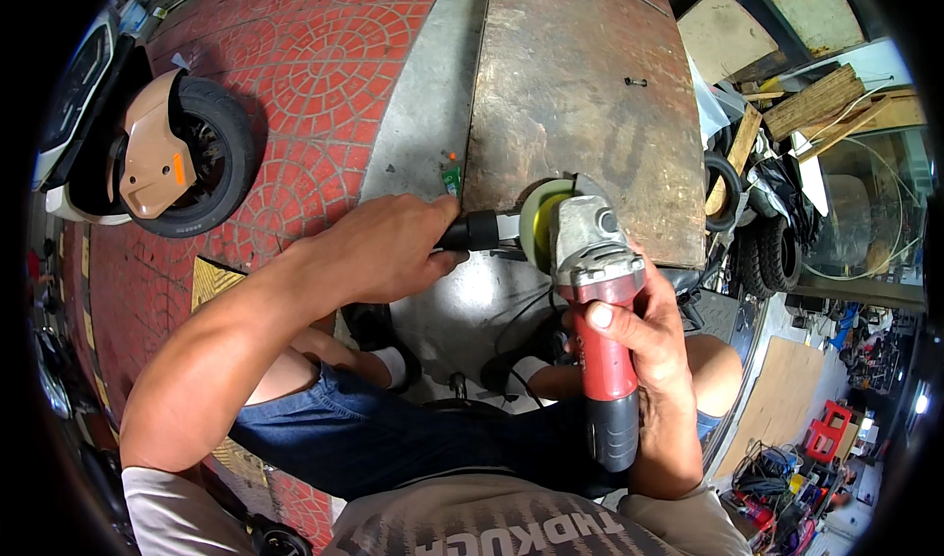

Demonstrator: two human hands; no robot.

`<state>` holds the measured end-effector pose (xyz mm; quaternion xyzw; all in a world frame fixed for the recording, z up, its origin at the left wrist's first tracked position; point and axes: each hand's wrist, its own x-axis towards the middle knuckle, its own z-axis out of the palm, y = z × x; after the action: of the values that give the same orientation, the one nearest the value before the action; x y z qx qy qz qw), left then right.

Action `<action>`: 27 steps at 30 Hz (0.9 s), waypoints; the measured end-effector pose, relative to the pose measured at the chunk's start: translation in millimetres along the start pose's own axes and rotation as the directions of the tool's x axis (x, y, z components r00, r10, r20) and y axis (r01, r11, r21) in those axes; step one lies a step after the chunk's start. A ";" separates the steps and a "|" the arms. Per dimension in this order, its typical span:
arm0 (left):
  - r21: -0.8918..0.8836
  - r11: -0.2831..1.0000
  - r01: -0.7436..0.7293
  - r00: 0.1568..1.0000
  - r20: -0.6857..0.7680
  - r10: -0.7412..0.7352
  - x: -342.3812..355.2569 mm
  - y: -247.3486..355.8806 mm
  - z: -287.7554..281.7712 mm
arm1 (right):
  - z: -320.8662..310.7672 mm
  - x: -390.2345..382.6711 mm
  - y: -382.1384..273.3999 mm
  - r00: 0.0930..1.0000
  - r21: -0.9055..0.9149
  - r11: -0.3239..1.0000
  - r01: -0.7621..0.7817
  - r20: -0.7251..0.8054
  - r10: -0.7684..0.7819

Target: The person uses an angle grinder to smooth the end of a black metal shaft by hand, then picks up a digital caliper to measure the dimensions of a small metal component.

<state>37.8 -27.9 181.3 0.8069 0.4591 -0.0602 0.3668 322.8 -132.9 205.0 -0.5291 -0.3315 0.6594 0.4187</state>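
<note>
My right hand (pixel 637 335) grips the red and black body of an angle grinder (pixel 605 369), thumb across it. Its silver head (pixel 585 232) carries a pale disc (pixel 544 217) with a yellow-green center, under a metal guard. My left hand (pixel 423 241) is closed around a black cylindrical piece (pixel 470 230) with a silver part at its right end, which meets the disc area; I cannot make out what it is. The grinder is at the near edge of a worn board-topped surface (pixel 570 114), on which a small dark piece (pixel 635 82) lies. A green object (pixel 451 177) is just beyond my left hand.
A motorbike wheel with tan fender (pixel 157 173) stands left on red patterned paving (pixel 334 64). Wood scraps (pixel 806 104), loose tires (pixel 767 256), a red plastic stool (pixel 826 433) and tangled cables (pixel 767 482) crowd the right. A dark cord (pixel 521 320) runs below the grinder, near my feet.
</note>
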 end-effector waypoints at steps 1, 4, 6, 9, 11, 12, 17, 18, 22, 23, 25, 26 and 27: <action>0.005 1.000 0.002 1.000 -0.006 -0.002 -0.6 -0.4 0.7 | 0.8 0.0 -0.1 1.000 -0.014 1.000 -0.007 0.022 0.008; 0.003 1.000 0.004 1.000 -0.009 -0.004 -0.7 -0.6 1.4 | 1.3 0.7 1.4 1.000 -0.032 0.999 -0.001 0.027 0.001; -0.001 1.000 0.007 1.000 0.000 -0.007 -0.9 -0.7 0.1 | 1.2 1.8 2.4 1.000 -0.024 1.000 0.000 0.020 0.000; -0.010 1.000 0.007 1.000 -0.002 -0.007 -0.7 -0.7 0.4 | -1.2 2.5 -0.2 1.000 0.003 1.000 0.017 0.003 -0.017; -0.018 1.000 0.006 1.000 -0.004 -0.006 -0.5 -0.4 0.5 | -1.5 0.8 -4.0 0.999 0.002 1.000 0.030 -0.042 -0.030; -0.022 1.000 0.005 1.000 -0.004 -0.005 -0.5 -0.1 0.1 | -0.8 -0.2 -5.6 0.999 0.012 0.999 0.030 -0.033 -0.029; 0.003 1.000 -0.026 0.999 -0.041 0.026 0.5 -4.3 6.2 | -1.1 -1.2 2.7 1.000 0.005 1.000 -0.006 0.018 0.005; 0.002 1.000 -0.026 0.999 -0.038 0.026 -0.2 -4.2 5.7 | -1.9 -0.3 6.2 1.000 -0.006 1.000 -0.007 0.028 0.008; 0.003 1.000 -0.008 1.000 -0.026 0.008 -0.8 -1.5 3.9 | -0.9 -0.9 0.4 0.997 -0.022 0.999 -0.037 0.064 0.038; 0.006 1.000 -0.004 1.000 -0.025 0.005 -0.8 -1.2 3.5 | -1.6 0.4 4.9 0.999 -0.023 1.000 0.016 0.050 -0.014; 0.011 1.000 0.003 1.000 -0.024 -0.002 -1.1 -1.0 3.4 | -1.5 1.8 1.4 0.999 0.004 1.000 0.017 0.028 -0.018; 0.012 1.000 0.001 1.000 -0.022 -0.001 -1.0 -1.3 3.1 | -1.1 2.2 -0.7 1.000 0.016 1.000 0.018 0.018 -0.019; 0.013 1.000 0.000 1.000 -0.019 0.000 -0.8 -1.8 2.7 | 1.3 1.8 -2.6 0.999 0.035 0.999 0.033 -0.009 -0.033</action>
<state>36.5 -29.6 178.7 0.8098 0.4620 -0.0554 0.3573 321.9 -130.2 206.8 -0.5192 -0.3268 0.6557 0.4401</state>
